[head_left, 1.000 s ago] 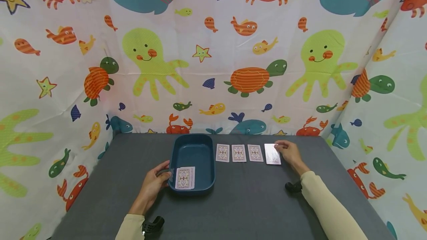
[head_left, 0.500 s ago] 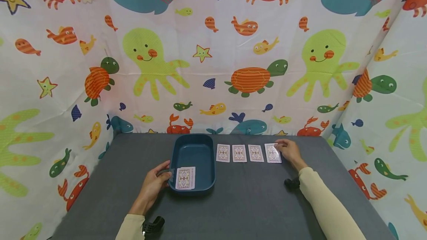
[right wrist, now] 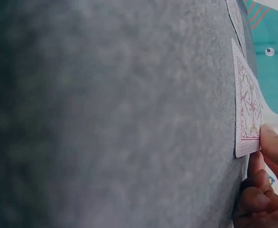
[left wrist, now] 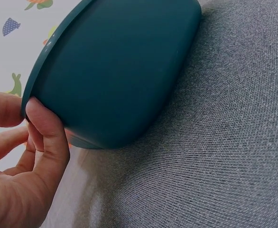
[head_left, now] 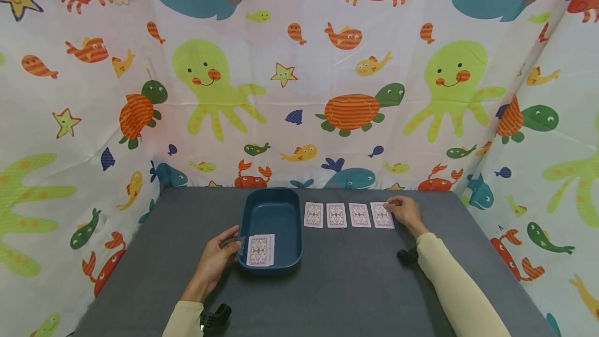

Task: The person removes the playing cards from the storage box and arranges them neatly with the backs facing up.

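My left hand point(head_left: 216, 256) pinches the left rim of a dark teal rectangular tray point(head_left: 273, 215) between thumb and fingers; in the left wrist view the tray's outer wall point(left wrist: 115, 71) fills the upper part. Inside the tray, at its near left, lies a small stack of face-down playing cards point(head_left: 258, 250). To the right of the tray, several face-down cards stand in a row. The rightmost playing card point(head_left: 381, 216) is pinched at its upper right edge by my right hand point(head_left: 406, 213). Close up, the right wrist view shows its ornate red-and-gold back point(right wrist: 249, 104).
The other cards in the row, such as the one nearest the tray point(head_left: 313, 215), lie evenly spaced. A grey cloth point(head_left: 346, 280) covers the table. Behind it hangs a white curtain point(head_left: 281, 103) printed with sea animals.
The rightmost card has lost its bright glare and its pattern shows now; it has shifted very slightly at my right fingers. My left hand and the tray stay in place.
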